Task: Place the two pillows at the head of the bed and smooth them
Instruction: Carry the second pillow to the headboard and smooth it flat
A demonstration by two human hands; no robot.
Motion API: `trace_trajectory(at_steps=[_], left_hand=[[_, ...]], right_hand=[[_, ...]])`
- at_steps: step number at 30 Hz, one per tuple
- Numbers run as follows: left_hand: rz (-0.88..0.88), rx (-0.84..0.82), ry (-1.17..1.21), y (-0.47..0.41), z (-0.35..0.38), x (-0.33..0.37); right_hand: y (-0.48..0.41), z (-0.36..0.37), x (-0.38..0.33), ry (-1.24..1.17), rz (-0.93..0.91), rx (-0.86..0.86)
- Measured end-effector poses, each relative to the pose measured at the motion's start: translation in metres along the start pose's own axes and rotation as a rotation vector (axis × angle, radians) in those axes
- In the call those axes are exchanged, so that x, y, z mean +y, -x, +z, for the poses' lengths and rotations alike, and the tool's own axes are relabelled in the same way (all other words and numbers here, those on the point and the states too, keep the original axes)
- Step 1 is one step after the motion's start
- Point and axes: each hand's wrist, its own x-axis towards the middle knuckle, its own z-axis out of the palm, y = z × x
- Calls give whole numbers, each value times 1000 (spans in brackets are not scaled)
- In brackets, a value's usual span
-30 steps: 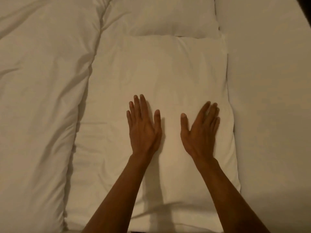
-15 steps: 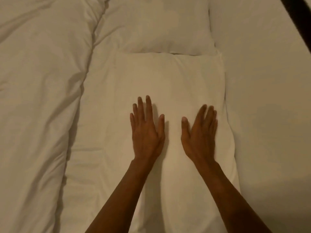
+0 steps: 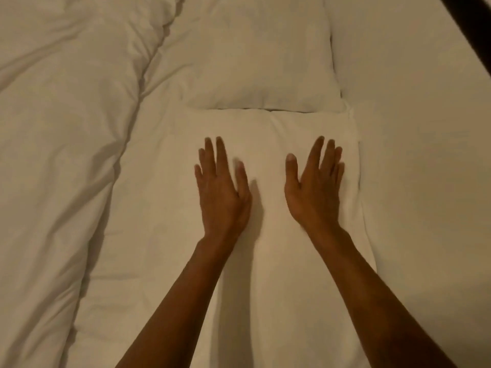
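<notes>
Two white pillows lie end to end on the bed. The near pillow [image 3: 164, 208] fills the middle of the view, and the far pillow [image 3: 247, 57] touches its upper edge. My left hand [image 3: 221, 192] rests flat on the near pillow, palm down, fingers spread. A short gap to its right, my right hand [image 3: 314, 189] lies flat on the same pillow near its right edge, fingers close together. Neither hand holds anything.
A rumpled white duvet [image 3: 61, 155] bunches along the left side of both pillows. The flat white sheet [image 3: 425, 168] stretches to the right. A dark strip [image 3: 467, 25], probably the bed's edge, cuts the top right corner.
Both hands have slid forward along the near pillow toward the far pillow, staying flat. The view has tilted so the pillows' seam sits lower in frame.
</notes>
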Motion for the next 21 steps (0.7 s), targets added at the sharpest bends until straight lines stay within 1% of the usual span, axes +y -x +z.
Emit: trace_trajectory(at_steps=[2, 4, 7, 9, 11, 12, 13, 15, 16, 17, 19, 21], left_hand=[[71, -89, -93, -23, 21, 3], [65, -155, -208, -22, 31, -10], [25, -144, -256, -9, 25, -29], [-63, -141, -211, -16, 14, -29], [-91, -73, -140, -38, 6, -20], [-60, -52, -113, -50, 5, -16], [3, -71, -110, -59, 9, -12], [132, -205, -218, -61, 24, -13], [166, -254, -288, -54, 34, -18], [178, -262, -332, -47, 42, -25], [158, -226, -354, -43, 50, -32], [161, -234, -341, -48, 48, -32]], right_hand=[[-29, 14, 9, 94, 9, -62], [-26, 22, 27, 170, -12, -89], [-12, 16, 46, 201, 11, -104], [-19, 8, 46, 168, 75, -132], [-40, 4, 36, 124, 56, -93], [-52, 5, 31, 119, 2, -70], [-61, 8, 28, 132, -63, -62], [-69, 23, 32, 190, -158, -93], [-67, 29, 37, 217, -175, -102], [-65, 34, 44, 237, -178, -84], [-64, 39, 52, 264, -171, -38], [-67, 35, 53, 274, -181, -65]])
